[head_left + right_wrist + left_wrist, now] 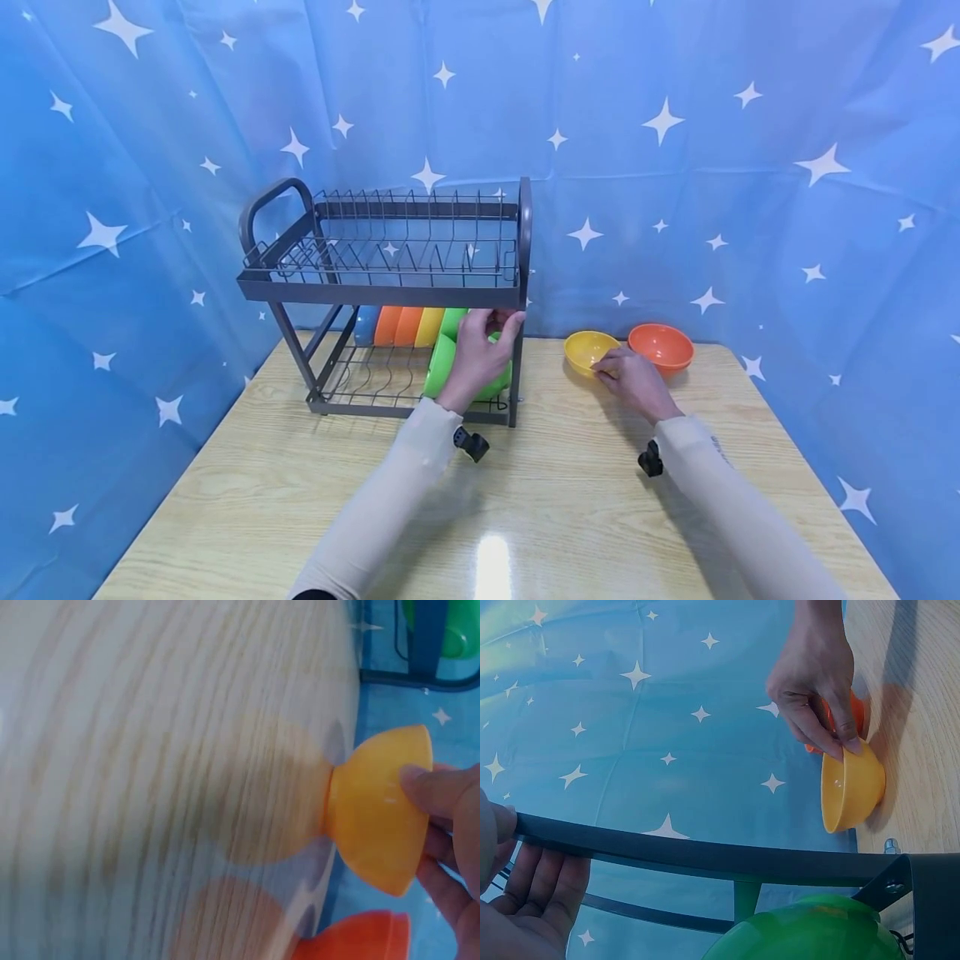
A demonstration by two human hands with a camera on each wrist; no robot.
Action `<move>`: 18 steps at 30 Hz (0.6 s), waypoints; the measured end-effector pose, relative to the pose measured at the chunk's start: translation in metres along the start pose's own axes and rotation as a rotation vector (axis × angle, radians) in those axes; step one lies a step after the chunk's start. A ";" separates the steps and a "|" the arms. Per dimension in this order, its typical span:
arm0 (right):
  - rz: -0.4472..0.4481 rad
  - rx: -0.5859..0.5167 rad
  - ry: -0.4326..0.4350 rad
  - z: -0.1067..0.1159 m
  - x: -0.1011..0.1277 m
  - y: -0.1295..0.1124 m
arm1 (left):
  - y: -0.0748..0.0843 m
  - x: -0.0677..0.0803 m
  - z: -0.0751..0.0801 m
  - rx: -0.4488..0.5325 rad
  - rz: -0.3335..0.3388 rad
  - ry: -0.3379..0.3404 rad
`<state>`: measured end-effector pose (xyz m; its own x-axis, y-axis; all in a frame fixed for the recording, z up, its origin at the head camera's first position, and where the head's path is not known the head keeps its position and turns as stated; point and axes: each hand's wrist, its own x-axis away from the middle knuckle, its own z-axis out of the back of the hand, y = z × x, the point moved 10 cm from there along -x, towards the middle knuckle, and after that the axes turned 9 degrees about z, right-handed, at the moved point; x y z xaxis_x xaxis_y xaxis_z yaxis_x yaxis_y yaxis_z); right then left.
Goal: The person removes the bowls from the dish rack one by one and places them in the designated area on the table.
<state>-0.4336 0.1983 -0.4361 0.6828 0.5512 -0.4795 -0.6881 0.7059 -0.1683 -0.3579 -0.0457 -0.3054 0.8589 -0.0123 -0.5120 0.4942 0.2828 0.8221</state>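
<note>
Two hands | right hand pinches glossy yellow bowl rim

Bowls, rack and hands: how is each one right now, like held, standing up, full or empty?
Yellow bowl: upright on the table, rim pinched by the right hand.
Orange bowl: upright on the table, untouched.
Green bowl: on edge in the lower rack, at the left hand.
Dish rack: top tier empty, lower tier holding colored bowls on edge.

Rack: placed on the table, at back left.
Bowls in rack: stood on the lower tier.
Two bowls: set right of the rack.
</note>
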 end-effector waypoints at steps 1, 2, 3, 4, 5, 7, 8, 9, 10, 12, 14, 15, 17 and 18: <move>-0.003 -0.006 -0.001 -0.001 0.000 0.000 | 0.000 0.000 0.000 -0.001 0.001 -0.001; -0.004 -0.007 -0.002 -0.001 0.000 0.000 | 0.000 0.000 0.000 0.000 0.001 -0.001; -0.005 -0.007 -0.001 -0.001 0.000 0.000 | 0.000 0.000 0.000 -0.001 0.002 -0.001; -0.004 -0.007 0.000 -0.001 0.000 0.000 | 0.001 0.000 0.000 -0.002 0.003 -0.001; -0.004 -0.006 -0.002 -0.001 0.000 0.000 | 0.001 -0.001 0.000 -0.002 0.003 0.000; -0.012 -0.004 -0.009 -0.002 0.000 0.000 | 0.001 -0.001 0.000 0.000 0.002 0.004; -0.020 -0.005 -0.016 -0.003 0.000 0.001 | 0.001 -0.001 0.000 0.000 0.002 0.005; -0.030 -0.012 -0.026 -0.004 0.000 0.001 | 0.001 0.000 0.000 0.002 0.001 0.006; -0.040 -0.016 -0.036 -0.005 0.001 0.002 | 0.001 0.000 0.000 0.003 0.001 0.007; -0.061 -0.030 -0.053 -0.007 0.002 0.004 | 0.001 0.000 0.000 0.009 0.002 0.009; -0.076 -0.044 -0.064 -0.009 0.003 0.004 | 0.001 0.000 0.000 0.015 0.003 0.008; -0.079 -0.051 -0.067 -0.009 0.003 0.004 | 0.001 0.000 0.000 0.019 0.002 0.008; -0.087 -0.071 -0.071 -0.011 0.004 0.003 | 0.001 0.001 0.000 0.022 0.003 0.010; -0.088 -0.082 -0.075 -0.011 0.004 0.003 | 0.001 0.001 0.000 0.021 0.003 0.010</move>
<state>-0.4354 0.1976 -0.4482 0.7559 0.5227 -0.3942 -0.6402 0.7161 -0.2782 -0.3568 -0.0452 -0.3053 0.8590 -0.0018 -0.5120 0.4944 0.2626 0.8286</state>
